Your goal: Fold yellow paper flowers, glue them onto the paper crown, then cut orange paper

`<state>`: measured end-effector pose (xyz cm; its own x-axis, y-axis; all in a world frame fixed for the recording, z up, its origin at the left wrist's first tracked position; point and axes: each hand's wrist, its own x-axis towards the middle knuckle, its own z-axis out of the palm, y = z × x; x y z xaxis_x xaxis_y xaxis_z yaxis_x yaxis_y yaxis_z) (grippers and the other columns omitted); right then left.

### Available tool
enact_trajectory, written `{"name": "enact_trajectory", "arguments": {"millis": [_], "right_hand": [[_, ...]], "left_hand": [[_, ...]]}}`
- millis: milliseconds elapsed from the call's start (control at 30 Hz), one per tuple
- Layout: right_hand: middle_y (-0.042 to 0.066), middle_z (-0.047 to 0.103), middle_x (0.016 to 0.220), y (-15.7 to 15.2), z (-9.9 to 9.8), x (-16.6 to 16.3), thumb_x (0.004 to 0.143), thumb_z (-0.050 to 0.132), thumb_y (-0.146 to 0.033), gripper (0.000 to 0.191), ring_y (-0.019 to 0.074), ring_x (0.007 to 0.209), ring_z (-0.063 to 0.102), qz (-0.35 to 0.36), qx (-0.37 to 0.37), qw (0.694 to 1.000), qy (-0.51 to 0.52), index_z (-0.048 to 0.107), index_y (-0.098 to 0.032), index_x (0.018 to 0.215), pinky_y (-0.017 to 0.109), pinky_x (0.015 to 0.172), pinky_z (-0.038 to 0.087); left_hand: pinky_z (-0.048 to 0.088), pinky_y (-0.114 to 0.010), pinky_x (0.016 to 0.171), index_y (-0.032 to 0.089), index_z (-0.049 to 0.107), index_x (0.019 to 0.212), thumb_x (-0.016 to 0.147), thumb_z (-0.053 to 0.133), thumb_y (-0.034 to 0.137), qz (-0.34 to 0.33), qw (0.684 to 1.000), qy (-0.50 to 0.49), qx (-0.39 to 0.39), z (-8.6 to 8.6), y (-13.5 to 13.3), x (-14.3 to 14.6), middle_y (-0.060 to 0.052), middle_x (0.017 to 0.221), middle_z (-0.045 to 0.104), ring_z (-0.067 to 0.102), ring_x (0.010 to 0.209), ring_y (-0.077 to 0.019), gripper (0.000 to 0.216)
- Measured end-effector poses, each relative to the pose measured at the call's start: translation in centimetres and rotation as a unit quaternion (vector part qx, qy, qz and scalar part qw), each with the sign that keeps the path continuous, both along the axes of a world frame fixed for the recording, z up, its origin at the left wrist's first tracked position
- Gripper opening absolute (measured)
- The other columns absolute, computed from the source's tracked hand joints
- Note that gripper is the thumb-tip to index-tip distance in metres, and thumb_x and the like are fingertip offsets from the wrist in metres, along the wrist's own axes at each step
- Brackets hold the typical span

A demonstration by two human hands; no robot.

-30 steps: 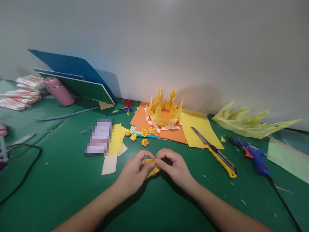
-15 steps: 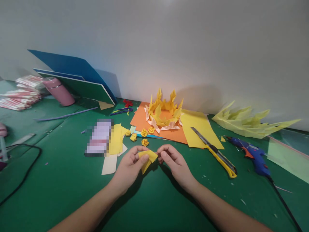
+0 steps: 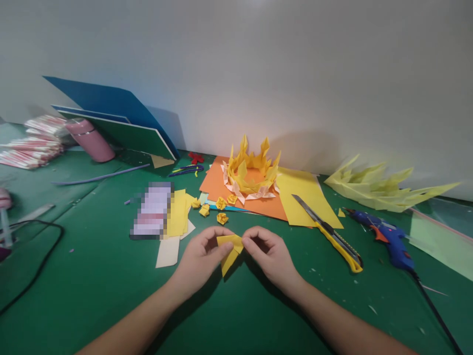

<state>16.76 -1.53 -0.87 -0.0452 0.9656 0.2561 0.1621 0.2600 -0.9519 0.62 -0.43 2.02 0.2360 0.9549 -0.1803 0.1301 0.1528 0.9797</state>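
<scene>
A small piece of folded yellow paper (image 3: 229,252) is held above the green table. My left hand (image 3: 202,257) pinches its left side, thumb on top and fingers behind. At the paper's right corner, my right hand (image 3: 269,254) has thumb and forefinger pressed together on it. Just beyond my hands lie several little folded yellow paper roses (image 3: 222,218). Behind them, a yellow folded-paper crown (image 3: 252,170) with a pale pink zigzag base rests on orange paper (image 3: 212,178).
A utility knife (image 3: 332,240) with its blade out lies across yellow paper (image 3: 305,195) on the right. Beyond it are a blue glue gun (image 3: 393,241) with a cord and a pale yellow paper crown (image 3: 388,187). On the left are a blurred-out phone (image 3: 152,211) and a pink bottle (image 3: 90,140).
The folded paper has shifted slightly down and right and turned a little. My right thumb and forefinger, near its corner before, now pinch it.
</scene>
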Motion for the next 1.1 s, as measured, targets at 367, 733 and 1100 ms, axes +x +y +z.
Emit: {"name": "enact_trajectory", "arguments": {"millis": [367,733,1100], "right_hand": [[0.0,0.059,0.065,-0.09,-0.17,-0.15,0.084,0.049,-0.029,0.019,0.0126,0.061,0.054,0.006,0.035,0.997,-0.068,0.056,-0.02,0.069,0.023,0.059,0.043],[0.0,0.055,0.064,-0.35,-0.59,-0.47,0.082,0.055,-0.034,0.02,0.0129,0.061,0.049,0.04,-0.009,0.997,-0.07,0.054,-0.019,0.068,0.024,0.058,0.04],[-0.001,0.056,0.076,0.01,-1.01,-0.2,0.087,0.051,-0.045,0.024,0.0125,0.065,0.053,0.08,-0.046,0.986,0.139,0.047,-0.024,0.096,0.027,0.062,0.046]], "left_hand": [[0.047,-0.028,0.066,0.019,0.068,0.076,0.067,0.067,0.037,-0.025,0.999,0.029,-0.01,-0.36,0.3,-0.3,-0.001,0.072,0.067,0.059,0.069,-0.0159,0.021],[0.047,-0.028,0.069,0.019,0.074,0.07,0.056,0.077,0.034,0.022,0.995,-0.033,-0.087,-0.2,0.33,-0.19,-0.003,0.072,0.073,0.061,0.07,-0.0166,0.021],[0.042,-0.018,0.055,0.02,0.054,0.076,0.052,0.082,0.032,0.109,0.97,-0.173,-0.128,-0.19,0.75,-0.08,0.008,0.061,0.055,0.051,0.056,-0.0071,0.039]]}}
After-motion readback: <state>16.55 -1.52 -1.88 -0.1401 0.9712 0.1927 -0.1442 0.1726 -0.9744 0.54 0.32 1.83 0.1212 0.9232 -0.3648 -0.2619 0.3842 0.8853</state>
